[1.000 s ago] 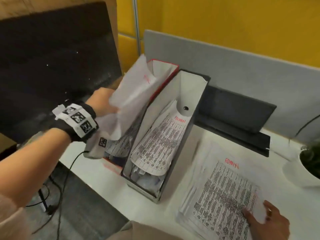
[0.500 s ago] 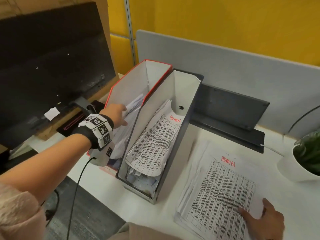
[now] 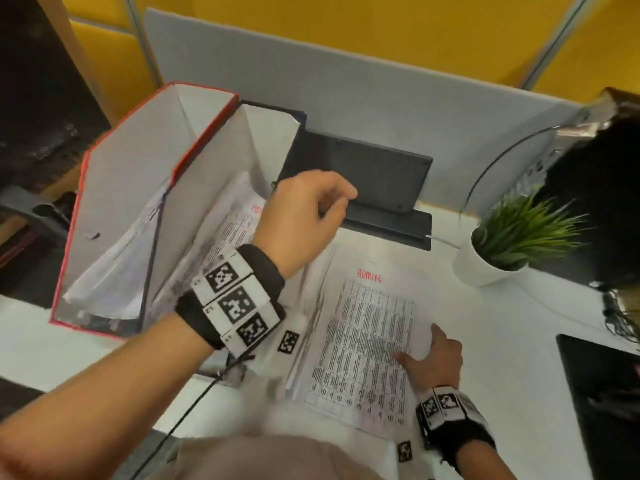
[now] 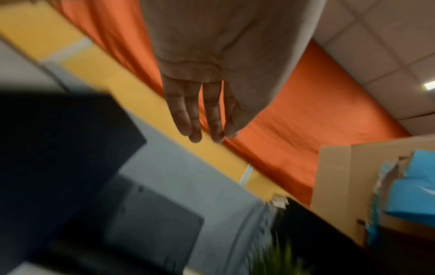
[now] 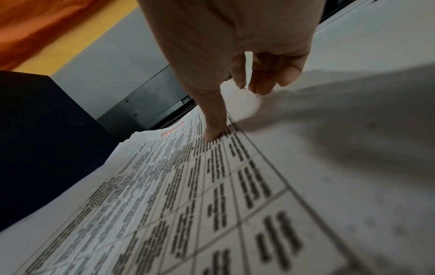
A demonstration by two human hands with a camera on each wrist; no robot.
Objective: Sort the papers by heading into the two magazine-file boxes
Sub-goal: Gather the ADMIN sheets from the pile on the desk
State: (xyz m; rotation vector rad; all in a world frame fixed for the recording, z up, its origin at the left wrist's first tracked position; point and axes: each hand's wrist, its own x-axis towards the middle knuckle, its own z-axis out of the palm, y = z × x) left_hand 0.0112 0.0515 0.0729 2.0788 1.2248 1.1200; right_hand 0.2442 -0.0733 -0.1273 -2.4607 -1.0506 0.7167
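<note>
**Paper sort: left hand empty in the air, right hand on the stack**

A stack of printed papers (image 3: 360,344) is seen lying flat on the white desk (image 3: 512,327), its top sheet a ruled table headed "ADMIN" in red. Left of the stack, two cardboard magazine-file boxes are set touching side by side: a dark-edged box (image 3: 263,140) next to the stack and a red-edged box (image 3: 135,174) beyond it. Curved sheets are held in both; red lettering shows on a sheet in the dark-edged box.

The left hand (image 3: 301,216) is held above the stack's far left corner, fingers loosely extended, nothing grasped. The right hand (image 3: 438,355) is pressed on the stack's near right part, thumb down on the print, fingers bent at the sheet edge.

A potted green plant (image 3: 509,240) in a smooth white pot stands right of the stack.
</note>
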